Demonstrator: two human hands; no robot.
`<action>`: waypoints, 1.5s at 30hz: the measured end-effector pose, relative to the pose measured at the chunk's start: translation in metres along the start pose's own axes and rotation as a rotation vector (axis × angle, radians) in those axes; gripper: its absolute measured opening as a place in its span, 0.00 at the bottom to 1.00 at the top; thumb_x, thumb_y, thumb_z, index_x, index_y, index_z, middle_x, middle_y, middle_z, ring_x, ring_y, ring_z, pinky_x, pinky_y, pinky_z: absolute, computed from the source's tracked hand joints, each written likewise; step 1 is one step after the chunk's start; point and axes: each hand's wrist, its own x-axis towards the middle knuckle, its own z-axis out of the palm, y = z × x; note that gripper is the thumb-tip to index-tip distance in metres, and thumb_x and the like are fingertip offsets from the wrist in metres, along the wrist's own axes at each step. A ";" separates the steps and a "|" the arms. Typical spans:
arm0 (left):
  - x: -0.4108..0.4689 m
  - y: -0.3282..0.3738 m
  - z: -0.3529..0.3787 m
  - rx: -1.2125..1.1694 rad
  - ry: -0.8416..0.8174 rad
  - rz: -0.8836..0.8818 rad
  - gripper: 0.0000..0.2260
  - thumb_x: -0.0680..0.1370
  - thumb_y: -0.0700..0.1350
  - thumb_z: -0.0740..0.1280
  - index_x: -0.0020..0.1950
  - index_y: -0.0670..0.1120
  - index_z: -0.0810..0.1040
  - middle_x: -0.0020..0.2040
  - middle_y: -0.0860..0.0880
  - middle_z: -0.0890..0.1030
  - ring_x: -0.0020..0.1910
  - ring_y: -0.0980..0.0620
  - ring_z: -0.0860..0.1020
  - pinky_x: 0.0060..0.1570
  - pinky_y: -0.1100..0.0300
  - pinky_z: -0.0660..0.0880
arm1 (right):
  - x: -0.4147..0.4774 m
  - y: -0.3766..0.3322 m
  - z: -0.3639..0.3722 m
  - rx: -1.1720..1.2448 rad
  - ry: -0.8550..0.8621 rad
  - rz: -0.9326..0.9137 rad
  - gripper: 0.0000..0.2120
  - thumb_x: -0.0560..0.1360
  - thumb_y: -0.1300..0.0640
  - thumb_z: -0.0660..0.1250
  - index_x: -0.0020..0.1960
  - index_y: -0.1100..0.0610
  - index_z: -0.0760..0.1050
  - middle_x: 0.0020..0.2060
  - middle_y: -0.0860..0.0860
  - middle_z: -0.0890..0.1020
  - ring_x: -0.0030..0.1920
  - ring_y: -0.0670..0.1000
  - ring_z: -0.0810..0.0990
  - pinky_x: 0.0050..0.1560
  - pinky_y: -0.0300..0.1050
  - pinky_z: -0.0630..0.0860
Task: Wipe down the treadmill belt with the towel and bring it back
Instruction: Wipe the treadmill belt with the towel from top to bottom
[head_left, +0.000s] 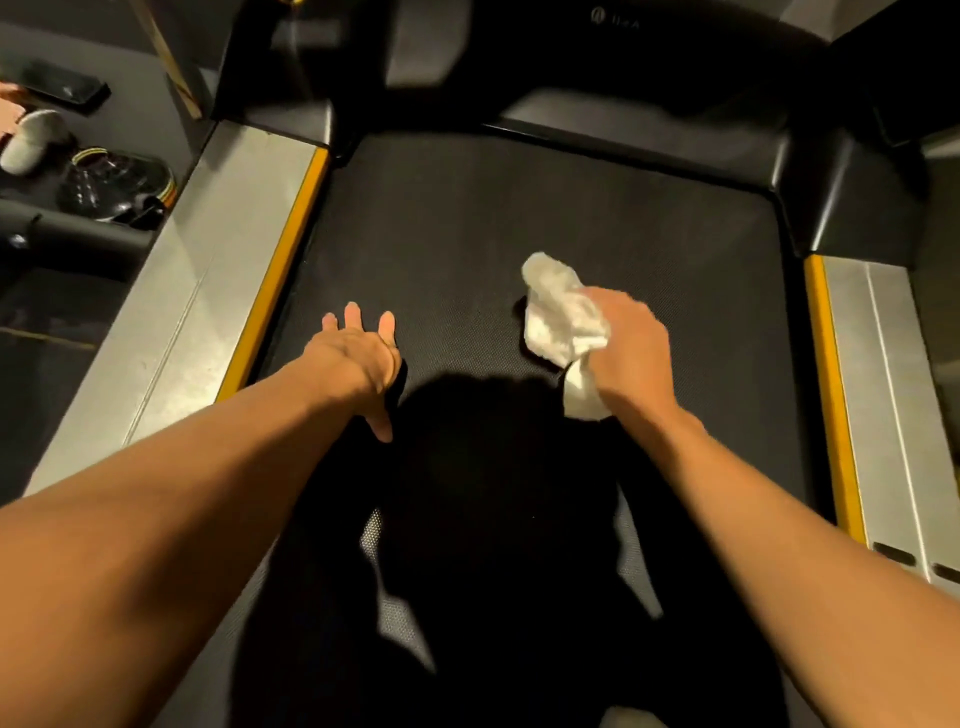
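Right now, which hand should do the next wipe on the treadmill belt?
Right. The right hand grips the white towel against the belt; the left hand rests open, holding nothing.

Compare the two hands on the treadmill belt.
The left hand is open, fingers spread, holding nothing; the right hand grips the white towel. The left hand is near the yellow strip; the right hand is nearer the middle of the belt. Both reach over the belt.
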 end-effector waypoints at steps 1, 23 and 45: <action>0.000 0.001 -0.004 0.027 -0.009 0.006 0.65 0.60 0.64 0.78 0.78 0.45 0.35 0.78 0.35 0.41 0.76 0.32 0.47 0.72 0.42 0.57 | 0.006 0.005 -0.001 0.046 0.044 0.090 0.06 0.69 0.57 0.62 0.44 0.47 0.71 0.39 0.46 0.80 0.43 0.52 0.80 0.40 0.45 0.70; -0.009 0.065 0.000 -0.014 0.192 0.163 0.52 0.72 0.42 0.75 0.78 0.46 0.36 0.77 0.36 0.37 0.76 0.33 0.43 0.71 0.41 0.58 | -0.087 0.024 -0.004 0.167 -0.008 0.085 0.24 0.73 0.66 0.63 0.66 0.50 0.74 0.60 0.50 0.79 0.62 0.51 0.75 0.66 0.43 0.66; -0.017 0.079 0.020 -0.234 0.155 0.206 0.62 0.63 0.66 0.75 0.76 0.53 0.31 0.76 0.37 0.32 0.74 0.29 0.37 0.67 0.27 0.50 | -0.137 0.027 0.019 0.027 -0.281 -0.070 0.26 0.74 0.66 0.65 0.71 0.55 0.69 0.70 0.53 0.70 0.71 0.53 0.66 0.72 0.48 0.60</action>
